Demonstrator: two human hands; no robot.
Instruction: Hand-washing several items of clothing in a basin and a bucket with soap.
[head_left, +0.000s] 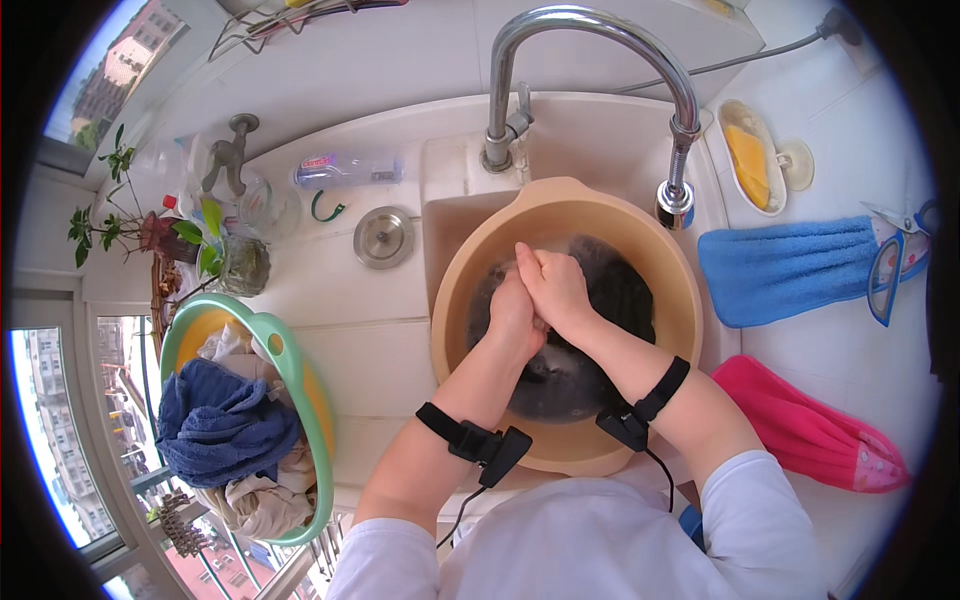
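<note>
My left hand (515, 304) and my right hand (553, 289) are pressed together over a tan plastic basin (454, 300), the right one lying across the left. Whether anything is held between them is hidden. Dark, wet cloth (619, 289) lies in cloudy grey water in the basin, below and beside my hands. The basin sits in the sink, under the curved chrome faucet (585, 15). Black straps with small devices and cables go round both my forearms.
Left, a green-and-yellow basin (324, 450) holds a blue towel (225, 427) and pale cloths. A metal sink strainer (383, 237), a clear bottle (349, 170) and potted plants (244, 266) stand nearby. Blue (784, 270) and pink towels (802, 424), scissors (889, 270) and a soap dish (752, 157) are on the right.
</note>
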